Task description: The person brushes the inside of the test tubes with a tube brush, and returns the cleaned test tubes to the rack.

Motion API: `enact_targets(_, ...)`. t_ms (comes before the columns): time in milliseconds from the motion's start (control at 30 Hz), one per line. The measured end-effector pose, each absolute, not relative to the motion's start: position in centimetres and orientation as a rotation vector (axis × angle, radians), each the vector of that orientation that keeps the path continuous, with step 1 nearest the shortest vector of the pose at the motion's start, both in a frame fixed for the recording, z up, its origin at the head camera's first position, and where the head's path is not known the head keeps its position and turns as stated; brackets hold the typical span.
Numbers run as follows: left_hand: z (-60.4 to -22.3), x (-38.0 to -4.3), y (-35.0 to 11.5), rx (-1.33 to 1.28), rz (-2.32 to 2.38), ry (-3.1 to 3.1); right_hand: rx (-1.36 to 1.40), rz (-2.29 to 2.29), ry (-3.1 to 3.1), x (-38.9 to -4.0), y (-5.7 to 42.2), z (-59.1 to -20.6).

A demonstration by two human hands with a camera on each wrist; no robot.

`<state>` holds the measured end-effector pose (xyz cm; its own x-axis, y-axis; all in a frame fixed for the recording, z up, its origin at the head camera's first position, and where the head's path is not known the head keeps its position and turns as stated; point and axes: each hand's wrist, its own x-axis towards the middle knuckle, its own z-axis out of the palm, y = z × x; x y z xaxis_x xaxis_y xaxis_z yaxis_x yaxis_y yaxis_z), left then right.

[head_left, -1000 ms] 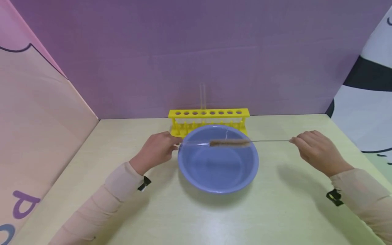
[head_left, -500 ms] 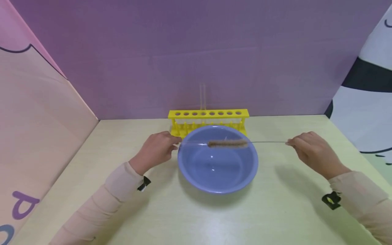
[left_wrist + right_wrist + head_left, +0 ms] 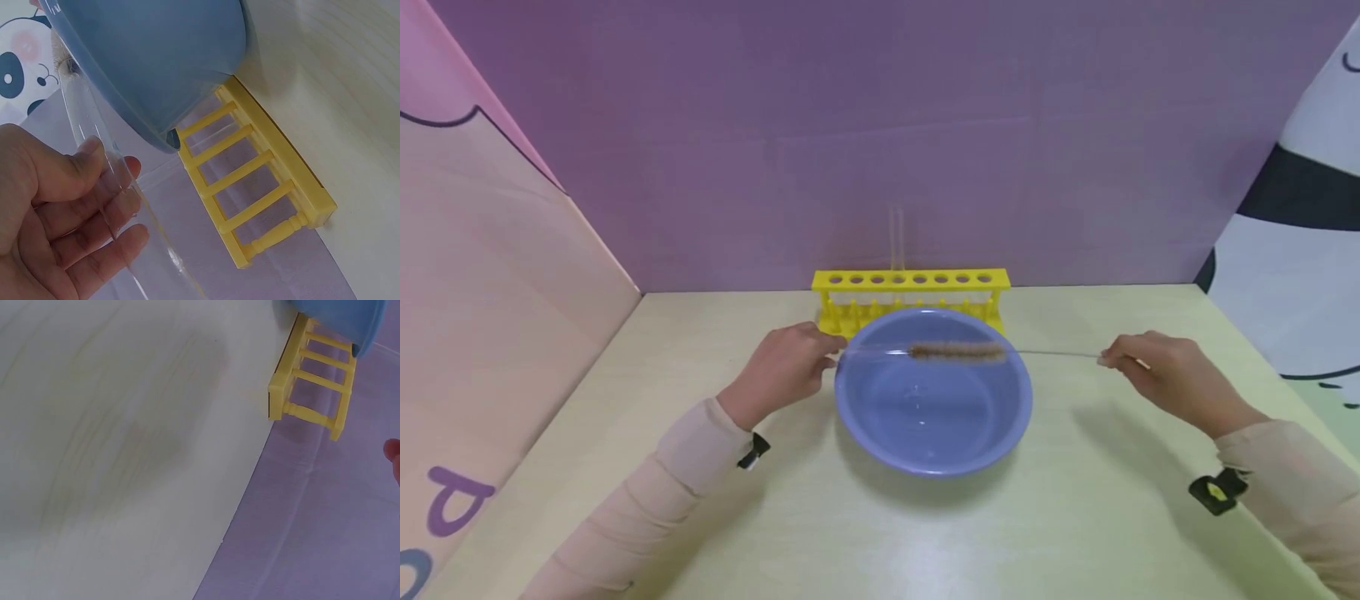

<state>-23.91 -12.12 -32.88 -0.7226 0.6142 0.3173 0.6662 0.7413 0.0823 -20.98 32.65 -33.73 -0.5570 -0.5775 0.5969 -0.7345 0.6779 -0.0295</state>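
Note:
My left hand [image 3: 786, 367] pinches a clear glass test tube [image 3: 86, 114] between thumb and fingers, holding it level above the far part of a blue basin [image 3: 932, 425]. A test tube brush [image 3: 958, 352] with brown bristles lies in line with the tube. Its bristle tip is inside the glass in the left wrist view; how far the tube covers the bristles is hard to tell. Out to the right, my right hand [image 3: 1172, 373] pinches the end of the brush's thin wire handle. Only fingertips [image 3: 392, 450] of that hand appear in the right wrist view.
Behind the basin stands a yellow test tube rack [image 3: 917, 280] with a row of holes. One clear test tube [image 3: 897, 237] stands upright in it. A purple backdrop [image 3: 760, 167] rises at the table's [image 3: 880, 542] far edge, with printed panels at both sides.
My right hand has shifted slightly left and lower, and the brush has slid a little left. My left hand and the tube have stayed nearly in place.

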Motion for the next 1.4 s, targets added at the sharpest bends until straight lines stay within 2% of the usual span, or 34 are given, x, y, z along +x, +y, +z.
enact_targets(700,-33.2,-23.9,-12.1,-1.043,-0.242,-2.618,1.062,0.608,-2.506,-21.4,33.2,-33.1)
enact_targets(1400,-33.2,-24.0,-11.9,-1.071,-0.247,-2.566,1.130,0.935,-2.740,-22.1,31.5,-32.7)
